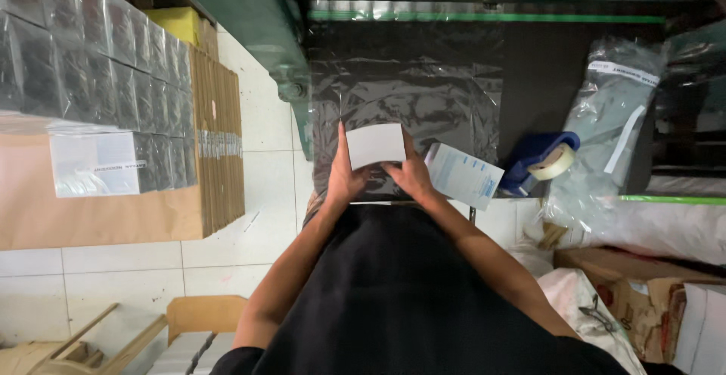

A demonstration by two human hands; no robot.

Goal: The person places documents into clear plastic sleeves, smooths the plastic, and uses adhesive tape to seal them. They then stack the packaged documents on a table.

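Gripping a small white rectangular box [375, 145] from both sides, the left hand [344, 178] and right hand [412, 177] hold it over a clear crinkled plastic sheet [408, 80] (spread on the dark worktop), just beside a pale blue printed carton [463, 175].

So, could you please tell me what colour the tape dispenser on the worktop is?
Blue; the tape dispenser holds a pale roll, clearest in the head view.

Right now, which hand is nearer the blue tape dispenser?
Right. The right hand grips the white box on the side toward the blue tape dispenser; the left hand holds the box's far side.
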